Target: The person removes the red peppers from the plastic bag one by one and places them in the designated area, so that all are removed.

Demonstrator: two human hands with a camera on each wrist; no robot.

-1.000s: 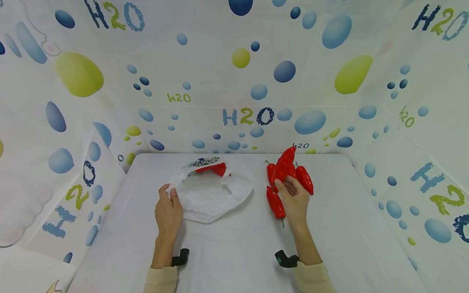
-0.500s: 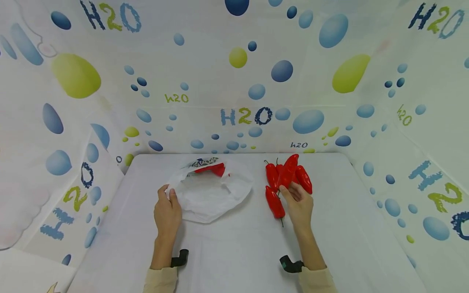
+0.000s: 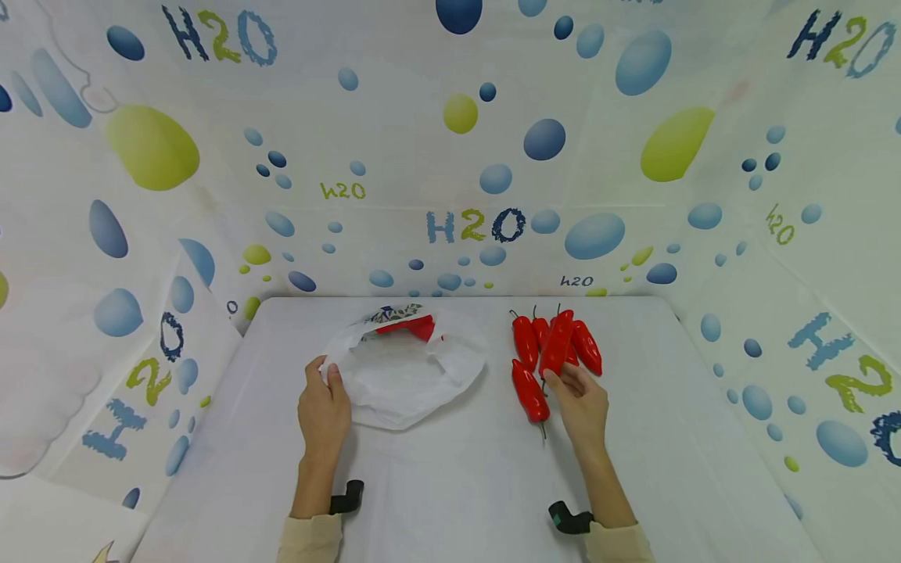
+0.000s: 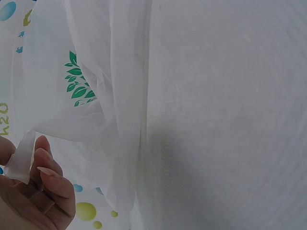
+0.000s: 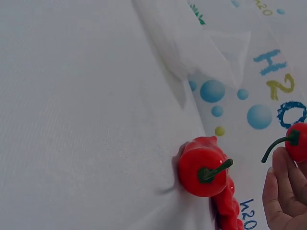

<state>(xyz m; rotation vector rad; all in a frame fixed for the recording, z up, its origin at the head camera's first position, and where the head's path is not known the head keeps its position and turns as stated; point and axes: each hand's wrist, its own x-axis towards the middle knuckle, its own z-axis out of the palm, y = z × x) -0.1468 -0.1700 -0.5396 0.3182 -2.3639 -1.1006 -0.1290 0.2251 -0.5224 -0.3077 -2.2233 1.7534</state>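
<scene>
My left hand (image 3: 324,403) pinches the left rim of a white plastic bag (image 3: 401,395), which lies with its mouth towards me. Through the mouth shows something red (image 3: 422,327), mostly covered by the bag. In the left wrist view a fold of the bag (image 4: 21,163) sits between thumb and fingers. My right hand (image 3: 583,403) grips a red pepper (image 3: 558,340) near its stem end, tip pointing away. That stem (image 5: 276,146) shows green in the right wrist view. Behind the held pepper lie several more, among them a left one (image 3: 524,340) and a right one (image 3: 586,348).
A single red pepper (image 3: 529,395) lies nearer to me, left of my right hand, stem towards me. The white-covered table (image 3: 450,485) ends at a back edge against a wall cloth (image 3: 394,141) printed with coloured drops and lettering.
My right hand has come down and rightward with its pepper, lower over the group behind. The left hand keeps its hold on the bag, which looks unmoved.
</scene>
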